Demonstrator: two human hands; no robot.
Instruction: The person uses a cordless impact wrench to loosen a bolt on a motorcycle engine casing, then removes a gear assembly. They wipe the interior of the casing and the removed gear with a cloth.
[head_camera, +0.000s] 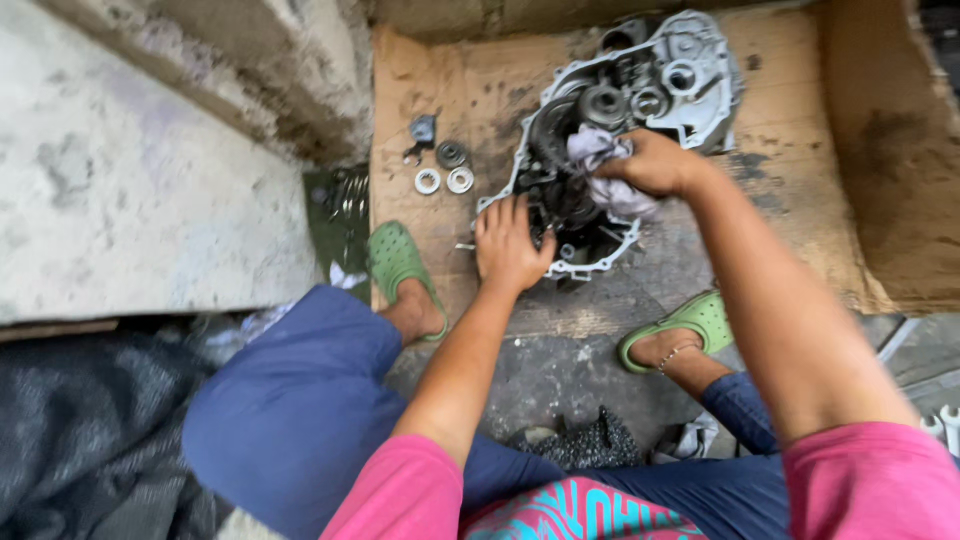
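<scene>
Washers (444, 181) and bearing (451, 153) left of engine case (690, 80) on cardboard (800, 170). Right hand (655, 165) clutches rag (600, 160) on gears; left hand (510, 245), fingers spread, presses case edge.

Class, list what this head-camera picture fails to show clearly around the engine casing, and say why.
- Right hand: fingertips buried in the rag.
- Engine casing: middle covered by both hands and rag.
- Left hand: motion blur hides what its fingers touch.
- Small rings: too small to identify.
</scene>
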